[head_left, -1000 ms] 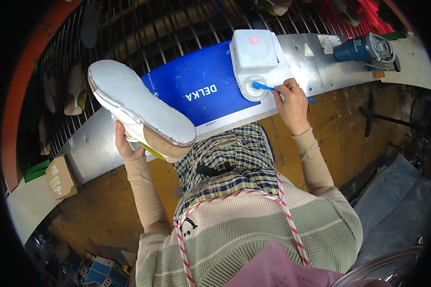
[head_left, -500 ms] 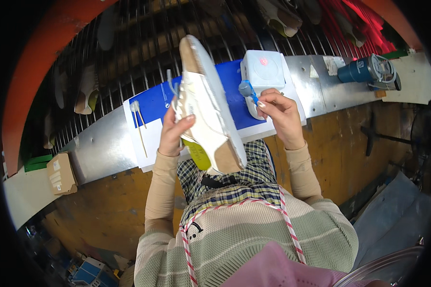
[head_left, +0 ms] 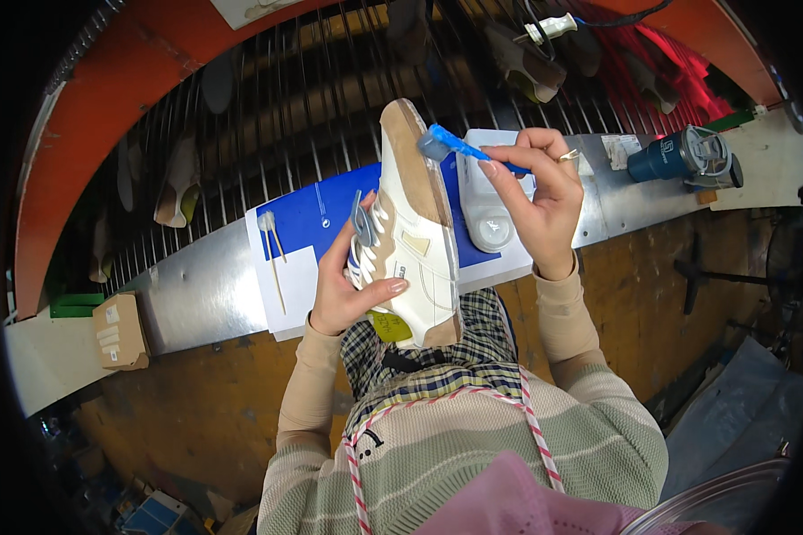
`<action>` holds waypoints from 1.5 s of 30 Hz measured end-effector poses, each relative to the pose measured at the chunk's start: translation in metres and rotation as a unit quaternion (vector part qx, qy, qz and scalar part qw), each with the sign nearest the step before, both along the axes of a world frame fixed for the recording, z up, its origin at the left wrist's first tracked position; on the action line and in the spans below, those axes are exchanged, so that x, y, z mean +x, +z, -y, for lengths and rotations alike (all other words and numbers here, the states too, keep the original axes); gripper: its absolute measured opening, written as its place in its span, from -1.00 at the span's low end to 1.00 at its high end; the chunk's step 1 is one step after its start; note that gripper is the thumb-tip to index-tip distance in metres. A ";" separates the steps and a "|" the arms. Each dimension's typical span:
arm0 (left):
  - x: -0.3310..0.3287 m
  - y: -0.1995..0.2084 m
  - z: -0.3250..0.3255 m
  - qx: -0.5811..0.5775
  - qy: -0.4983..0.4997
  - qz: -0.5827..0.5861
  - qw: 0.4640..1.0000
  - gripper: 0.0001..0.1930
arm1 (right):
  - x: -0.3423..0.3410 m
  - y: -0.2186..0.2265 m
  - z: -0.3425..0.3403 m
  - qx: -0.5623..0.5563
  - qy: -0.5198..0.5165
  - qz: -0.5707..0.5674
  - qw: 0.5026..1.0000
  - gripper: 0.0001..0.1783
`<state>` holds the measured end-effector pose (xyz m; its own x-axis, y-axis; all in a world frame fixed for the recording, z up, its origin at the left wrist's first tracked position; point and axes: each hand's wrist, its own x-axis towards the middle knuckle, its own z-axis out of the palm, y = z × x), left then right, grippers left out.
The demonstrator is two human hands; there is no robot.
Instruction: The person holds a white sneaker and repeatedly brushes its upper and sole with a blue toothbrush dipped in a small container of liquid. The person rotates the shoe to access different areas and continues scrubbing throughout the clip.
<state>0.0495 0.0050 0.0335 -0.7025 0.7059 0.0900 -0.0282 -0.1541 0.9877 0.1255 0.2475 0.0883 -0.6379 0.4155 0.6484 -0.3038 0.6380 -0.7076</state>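
Shoe (head_left: 419, 254): White and tan, held side-on at mid-frame, toe toward the top, heel over plaid cloth (head_left: 482, 325), sole turned right.
Left hand (head_left: 335, 294): Wrapped around the shoe at its laces, thumb pressed to the white side.
Right hand (head_left: 549, 192): Pinching a blue brush (head_left: 462, 147) by its handle, just right of the toe.
Brush head (head_left: 432, 144): Shifted within the last second from the white container (head_left: 476, 192) on the desk (head_left: 196, 308) to the toe's edge, moving the work from container to shoe.
Sole: Faced up at the frame's left a second ago; only its edge shows now.
Hidden: Left fingertips behind the shoe; the container's right side and the handle's end, behind the right hand.
Hard to tell: Whether bristles touch; what the container holds; other shoes (head_left: 177, 194), upper left, sunk in shadow.
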 end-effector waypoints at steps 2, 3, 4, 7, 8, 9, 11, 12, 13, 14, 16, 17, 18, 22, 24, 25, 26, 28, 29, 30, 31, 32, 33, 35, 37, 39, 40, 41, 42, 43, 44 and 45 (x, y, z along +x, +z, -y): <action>0.001 0.001 0.004 -0.016 -0.002 -0.029 0.999 0.06 | -0.004 0.009 -0.005 0.030 -0.002 -0.002 1.000 -0.80; 0.003 0.002 0.007 -0.022 -0.002 -0.038 0.999 0.06 | -0.006 0.013 -0.007 0.037 -0.006 0.000 0.999 -0.81; 0.004 0.002 0.008 -0.027 -0.002 -0.048 0.998 0.05 | -0.009 0.016 -0.010 0.059 -0.010 0.001 0.998 -0.82; 0.005 0.004 0.011 -0.025 -0.007 -0.055 0.998 0.05 | -0.017 0.026 -0.021 0.097 -0.008 0.000 0.995 -0.84; 0.005 0.004 0.011 -0.022 -0.007 -0.059 0.998 0.05 | -0.019 0.028 -0.023 0.101 0.002 -0.001 0.995 -0.84; 0.006 0.004 0.010 -0.016 -0.005 -0.059 0.998 0.05 | -0.021 0.030 -0.025 0.101 0.013 -0.003 0.995 -0.84; 0.006 0.004 0.011 -0.010 -0.004 -0.058 0.998 0.05 | -0.018 0.034 -0.030 0.132 0.034 0.003 0.991 -0.83; 0.005 0.004 0.011 -0.008 -0.004 -0.056 0.998 0.05 | -0.017 0.035 -0.031 0.139 0.042 0.003 0.989 -0.82; 0.005 0.004 0.011 -0.006 -0.003 -0.052 0.999 0.05 | -0.015 0.036 -0.033 0.144 0.051 0.002 0.988 -0.81; 0.004 0.004 0.011 -0.009 -0.003 -0.050 0.999 0.05 | -0.012 0.037 -0.034 0.150 0.059 0.002 0.987 -0.81; 0.003 0.005 0.011 -0.010 -0.001 -0.040 0.999 0.05 | -0.007 0.039 -0.035 0.153 0.074 0.007 0.985 -0.80; 0.003 0.005 0.011 -0.009 0.003 -0.037 0.999 0.05 | -0.004 0.039 -0.036 0.154 0.082 0.010 0.985 -0.79; 0.002 0.005 0.011 -0.006 0.008 -0.033 0.999 0.06 | -0.001 0.039 -0.035 0.154 0.089 0.016 0.984 -0.79; -0.001 0.006 0.010 0.001 0.011 -0.014 1.000 0.07 | 0.010 0.035 -0.031 0.126 0.124 0.028 0.984 -0.78; -0.003 0.006 0.009 0.008 0.016 0.004 1.000 0.07 | 0.014 0.031 -0.028 0.101 0.143 0.029 0.984 -0.78; -0.004 0.006 0.009 0.012 0.019 0.012 1.000 0.08 | 0.016 0.028 -0.026 0.089 0.151 0.032 0.984 -0.78; -0.005 0.007 0.008 0.013 0.022 0.008 1.000 0.06 | 0.018 0.026 -0.025 0.077 0.160 0.034 0.984 -0.78; -0.007 0.010 0.007 0.019 0.029 0.000 0.999 0.04 | 0.023 0.021 -0.022 0.043 0.171 0.053 0.983 -0.76; -0.006 0.012 0.007 0.013 0.036 0.010 0.999 0.01 | 0.025 0.018 -0.020 0.030 0.175 0.062 0.982 -0.75; -0.005 0.015 0.006 0.010 0.043 0.020 0.999 -0.02 | 0.028 0.015 -0.017 0.018 0.179 0.071 0.981 -0.75; -0.004 0.018 0.005 0.007 0.049 0.031 0.998 -0.05 | 0.030 0.012 -0.014 -0.018 0.170 0.082 0.982 -0.74; -0.001 0.022 0.004 0.012 0.059 0.063 0.996 -0.09 | 0.033 0.008 -0.009 -0.064 0.158 0.086 0.982 -0.75; 0.001 0.025 0.002 0.017 0.069 0.095 0.993 -0.12 | 0.035 0.004 -0.003 -0.111 0.146 0.087 0.979 -0.75; 0.004 0.030 -0.003 0.038 0.080 0.146 0.985 -0.23 | 0.039 -0.003 0.007 -0.162 0.124 0.083 0.975 -0.76; 0.005 0.034 -0.007 0.050 0.090 0.184 0.978 -0.26 | 0.041 -0.007 0.016 -0.169 0.106 0.071 0.977 -0.77; 0.006 0.036 -0.010 0.070 0.098 0.206 0.971 -0.30 | 0.040 -0.009 0.022 -0.119 0.071 0.065 0.988 -0.76; 0.006 0.037 -0.011 0.069 0.101 0.201 0.972 -0.30 | 0.040 -0.008 0.023 -0.094 0.051 0.060 0.992 -0.76; 0.006 0.038 -0.011 0.067 0.102 0.196 0.973 -0.30 | 0.038 -0.007 0.024 -0.077 0.042 0.052 0.995 -0.76; 0.006 0.039 -0.011 0.063 0.104 0.192 0.974 -0.30 | 0.036 -0.006 0.024 -0.061 0.031 0.041 0.997 -0.76; 0.007 0.039 -0.010 0.062 0.101 0.186 0.975 -0.29 | 0.034 -0.004 0.022 -0.042 0.021 0.036 0.998 -0.76; 0.007 0.040 -0.009 0.057 0.099 0.182 0.977 -0.28 | 0.032 -0.001 0.020 -0.019 0.015 0.027 0.999 -0.75; 0.008 0.040 -0.008 0.054 0.098 0.180 0.977 -0.27 | 0.029 0.001 0.018 0.006 0.010 0.022 1.000 -0.75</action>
<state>0.0579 0.0131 0.0737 -0.8234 0.5543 -0.1218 -0.3303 -0.2936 0.8970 0.1549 0.2298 0.0892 -0.6736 0.3951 0.6247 -0.2851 0.6408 -0.7128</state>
